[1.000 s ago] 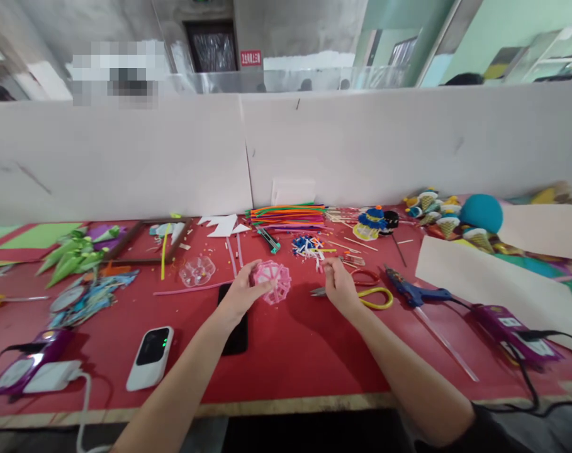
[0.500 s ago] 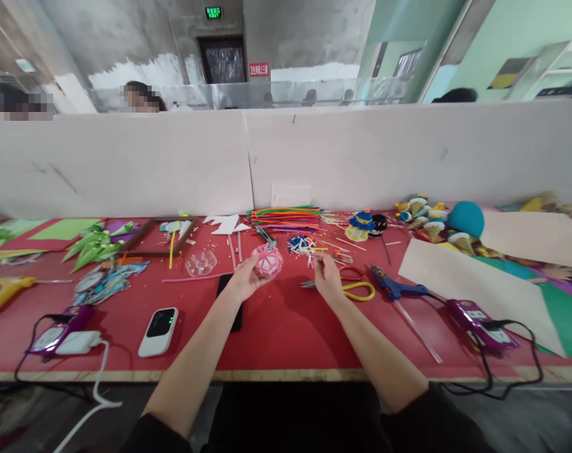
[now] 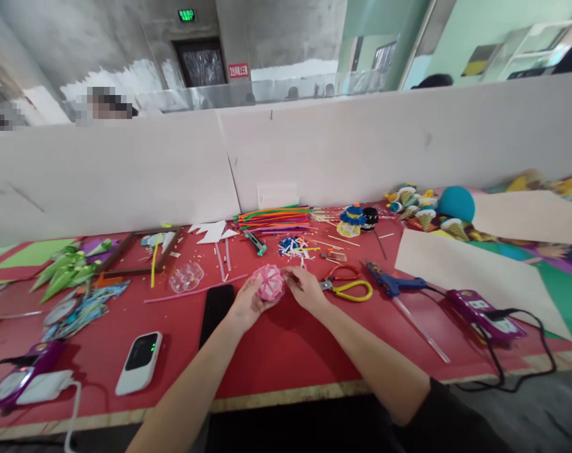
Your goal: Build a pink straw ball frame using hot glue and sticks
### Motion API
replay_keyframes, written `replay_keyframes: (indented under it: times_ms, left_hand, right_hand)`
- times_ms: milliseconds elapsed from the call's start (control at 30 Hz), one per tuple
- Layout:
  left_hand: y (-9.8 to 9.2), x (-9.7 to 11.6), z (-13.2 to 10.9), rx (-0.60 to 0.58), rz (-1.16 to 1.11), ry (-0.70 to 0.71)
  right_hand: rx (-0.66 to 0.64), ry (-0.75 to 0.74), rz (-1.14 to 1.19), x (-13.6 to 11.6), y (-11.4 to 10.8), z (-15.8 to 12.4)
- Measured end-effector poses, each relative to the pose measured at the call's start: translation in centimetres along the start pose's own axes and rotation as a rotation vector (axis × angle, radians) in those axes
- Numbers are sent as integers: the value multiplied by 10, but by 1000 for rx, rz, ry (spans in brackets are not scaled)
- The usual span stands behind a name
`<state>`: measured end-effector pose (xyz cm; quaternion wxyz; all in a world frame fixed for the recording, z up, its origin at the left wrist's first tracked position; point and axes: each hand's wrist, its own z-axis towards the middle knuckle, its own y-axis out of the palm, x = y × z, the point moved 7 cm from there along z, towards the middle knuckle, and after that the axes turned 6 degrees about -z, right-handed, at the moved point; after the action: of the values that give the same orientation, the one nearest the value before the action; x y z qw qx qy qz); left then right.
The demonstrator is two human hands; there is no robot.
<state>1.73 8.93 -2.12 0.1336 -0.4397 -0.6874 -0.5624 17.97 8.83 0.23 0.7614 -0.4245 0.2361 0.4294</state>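
Observation:
Over the red table, my left hand [image 3: 248, 304] is closed round a pink and white craft ball [image 3: 269, 282], its surface crossed by pink strips. My right hand [image 3: 305, 287] touches or nearly touches the ball's right side, thumb and fingers pinched together; whatever sits between those fingertips is too small to name. Behind the ball lies a pile of small blue, white and orange cut pieces [image 3: 292, 246]. Scissors with red and yellow handles [image 3: 354, 290] rest just right of my right hand. A black phone [image 3: 216, 308] lies under and left of my left wrist.
A blue glue gun [image 3: 394, 280] with a clear glue stick lies right, wired to a purple power box [image 3: 481, 314]. Coloured stems [image 3: 274, 218] and a utility knife [image 3: 256, 243] lie behind. A white device [image 3: 140, 363] sits left. A white partition [image 3: 172, 170] closes the back.
My right hand has moved left from near the cut pieces to the ball. My left hand has brought the ball slightly nearer and turned it. The camera view has shifted and tilted.

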Motion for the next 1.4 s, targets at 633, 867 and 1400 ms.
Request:
replay_keyframes:
  times_ms: [633,867,1400]
  left_hand:
    - [-13,51,1,118,-125,329]
    - [7,72,-18,-148,225,703]
    - [58,88,-62,-438,812,1126]
  right_hand:
    - [-249,-36,-172,7,-1,-7]
    - [-117,72,-184,11,-28,-3]
    - [-266,-533,144,-136,-60,-3]
